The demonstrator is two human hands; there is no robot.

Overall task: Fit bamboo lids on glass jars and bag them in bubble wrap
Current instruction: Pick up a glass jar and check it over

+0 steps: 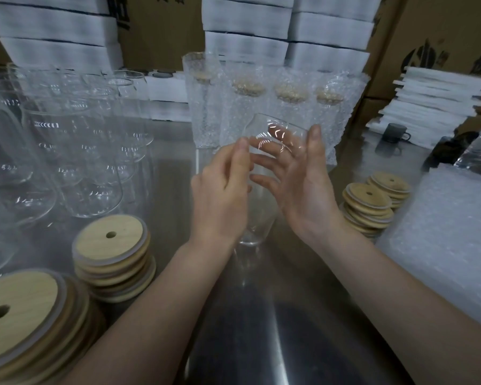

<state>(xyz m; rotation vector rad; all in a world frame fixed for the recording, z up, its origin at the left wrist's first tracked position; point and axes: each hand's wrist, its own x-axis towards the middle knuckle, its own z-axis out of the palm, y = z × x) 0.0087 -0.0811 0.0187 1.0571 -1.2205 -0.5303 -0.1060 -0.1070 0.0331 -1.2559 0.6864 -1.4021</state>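
Two stacks of lids (110, 240) are noted nearest, low at the left on the surface (261, 329), closer to the left hand (220, 195). One bare jar (264, 173) is cradled between left hand and right hand (300, 187), fingers loosely curled on it, long axis tilted, mouth far, base near. Bagged jars (261, 107) are lined up beyond.
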